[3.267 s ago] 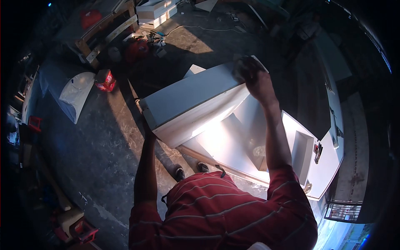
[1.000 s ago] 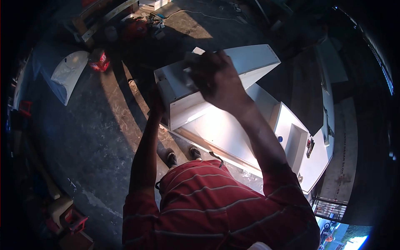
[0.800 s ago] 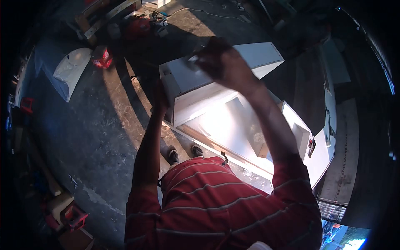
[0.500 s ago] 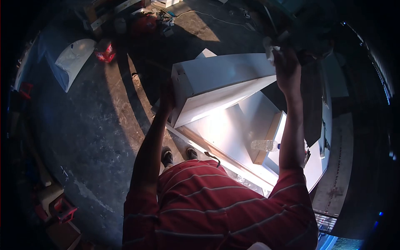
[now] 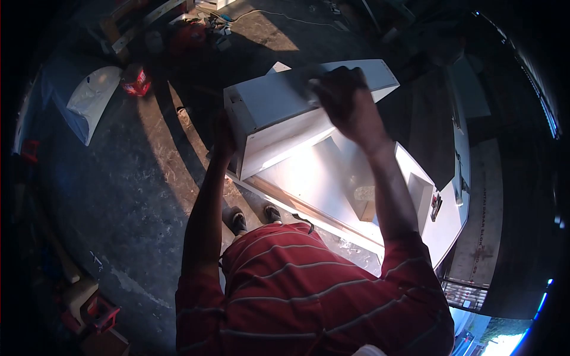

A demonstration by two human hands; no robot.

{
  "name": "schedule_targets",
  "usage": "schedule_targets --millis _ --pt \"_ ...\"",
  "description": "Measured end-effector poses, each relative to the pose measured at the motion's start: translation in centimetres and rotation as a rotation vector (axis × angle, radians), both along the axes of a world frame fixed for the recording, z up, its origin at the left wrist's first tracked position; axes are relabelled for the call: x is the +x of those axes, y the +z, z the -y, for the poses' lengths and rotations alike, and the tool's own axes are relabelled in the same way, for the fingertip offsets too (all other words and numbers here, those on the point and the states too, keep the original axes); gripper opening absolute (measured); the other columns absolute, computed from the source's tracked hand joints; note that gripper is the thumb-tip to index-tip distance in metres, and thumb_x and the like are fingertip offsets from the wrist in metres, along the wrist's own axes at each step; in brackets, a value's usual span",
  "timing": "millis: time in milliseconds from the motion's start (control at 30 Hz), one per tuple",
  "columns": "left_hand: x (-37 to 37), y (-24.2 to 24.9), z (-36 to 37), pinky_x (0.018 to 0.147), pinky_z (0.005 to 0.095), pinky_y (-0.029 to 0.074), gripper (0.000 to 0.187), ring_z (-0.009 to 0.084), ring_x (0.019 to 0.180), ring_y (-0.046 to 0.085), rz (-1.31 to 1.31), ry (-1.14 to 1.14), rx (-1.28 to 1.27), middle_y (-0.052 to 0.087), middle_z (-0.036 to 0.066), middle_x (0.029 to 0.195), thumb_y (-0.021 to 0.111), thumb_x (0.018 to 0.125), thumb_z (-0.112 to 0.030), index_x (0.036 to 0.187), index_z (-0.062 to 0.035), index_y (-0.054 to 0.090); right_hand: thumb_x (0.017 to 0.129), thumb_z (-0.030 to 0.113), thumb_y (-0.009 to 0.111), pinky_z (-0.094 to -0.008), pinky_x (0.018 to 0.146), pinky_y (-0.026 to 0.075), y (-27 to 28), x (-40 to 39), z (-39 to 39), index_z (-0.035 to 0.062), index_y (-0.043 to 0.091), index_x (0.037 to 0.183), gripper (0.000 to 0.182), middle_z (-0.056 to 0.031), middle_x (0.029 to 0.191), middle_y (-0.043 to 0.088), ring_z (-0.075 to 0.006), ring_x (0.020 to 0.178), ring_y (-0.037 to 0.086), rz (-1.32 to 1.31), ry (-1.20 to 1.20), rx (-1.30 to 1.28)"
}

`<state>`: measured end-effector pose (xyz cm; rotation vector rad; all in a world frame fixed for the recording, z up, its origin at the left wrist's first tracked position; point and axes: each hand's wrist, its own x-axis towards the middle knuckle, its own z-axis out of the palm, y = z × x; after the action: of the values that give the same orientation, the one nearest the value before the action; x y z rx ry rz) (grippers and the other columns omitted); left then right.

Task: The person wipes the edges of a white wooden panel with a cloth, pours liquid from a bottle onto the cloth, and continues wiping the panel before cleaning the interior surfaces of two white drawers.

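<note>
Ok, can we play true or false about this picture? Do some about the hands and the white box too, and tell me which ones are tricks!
1. The left hand is at the left end of the white box. True.
2. The right hand is down by the wearer's shoes. False: it is up at the white box's top face, too blurred to tell if it touches.
3. The striped shirt is red. True.
4. The red package is on top of the white box. False: it sits on the floor, apart from the box.

Scuffed grey floor [image 5: 130, 202], sunlit strips [image 5: 161, 142] across it; wooden frame [image 5: 138, 32] upper left; daylight [image 5: 500, 344] lower right.
</note>
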<state>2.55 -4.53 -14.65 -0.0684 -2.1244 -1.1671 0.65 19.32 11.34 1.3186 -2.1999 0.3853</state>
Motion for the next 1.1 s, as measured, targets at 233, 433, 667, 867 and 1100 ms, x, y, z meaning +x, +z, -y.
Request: schedule_targets --millis 233,433,667,867,1100 --pt "-0.9 -0.9 0.3 0.085 0.0449 0.04 0.026 0.0367 0.097 0.051 -0.051 0.0 0.01 0.055 0.02 0.102 0.042 0.09 -0.01 0.112 -0.0003 0.051 0.076 0.011 0.067 -0.0361 0.075 0.044 0.3 -0.4 0.4 0.0063 0.067 0.087 0.012 -0.0075 0.087 0.063 -0.0238 0.078 0.056 -0.028 0.098 0.045" --pt "-3.2 -6.7 -0.3 0.085 0.0418 0.041 0.027 0.0346 0.098 0.052 0.091 0.116 0.025 0.055 0.019 0.103 0.039 0.093 -0.011 0.115 -0.0003 0.05 0.078 0.012 0.063 -0.0402 0.069 0.047 1.1 -8.4 -8.1 0.008 0.066 0.086 0.009 -0.0095 0.078 0.062 -0.0291 0.072 0.06 0.277 -0.464 0.114" --pt "-0.6 -0.6 0.4 0.088 0.0409 0.041 0.032 0.0337 0.103 0.052 0.012 0.047 -0.115 0.054 0.019 0.106 0.042 0.092 -0.009 0.123 -0.0002 0.047 0.077 0.023 0.066 -0.0376 0.091 0.04 -1.2 -1.5 4.7 0.0156 0.07 0.093 0.018 -0.0082 0.094 0.063 -0.025 0.094 0.056 0.108 0.013 0.01" --pt "-2.1 -3.8 -0.1 0.086 0.0428 0.041 0.027 0.0339 0.098 0.052 -0.001 0.043 0.192 0.054 0.018 0.103 0.043 0.092 -0.009 0.116 -0.0007 0.05 0.077 0.019 0.061 -0.0411 0.072 0.045 -0.7 -11.9 -3.0 0.0142 0.065 0.077 0.007 -0.0016 0.083 0.066 -0.0208 0.077 0.061 -0.142 -0.148 0.299" --pt "-0.8 -2.4 -0.3 0.083 0.0414 0.042 0.021 0.0328 0.097 0.053 0.071 0.045 0.189 0.055 0.019 0.1 0.044 0.092 -0.011 0.108 -0.0014 0.053 0.082 0.018 0.062 -0.038 0.077 0.048 -2.9 -6.8 3.8 0.0118 0.069 0.093 0.014 -0.0089 0.09 0.066 -0.0251 0.082 0.062 0.204 0.15 0.001"
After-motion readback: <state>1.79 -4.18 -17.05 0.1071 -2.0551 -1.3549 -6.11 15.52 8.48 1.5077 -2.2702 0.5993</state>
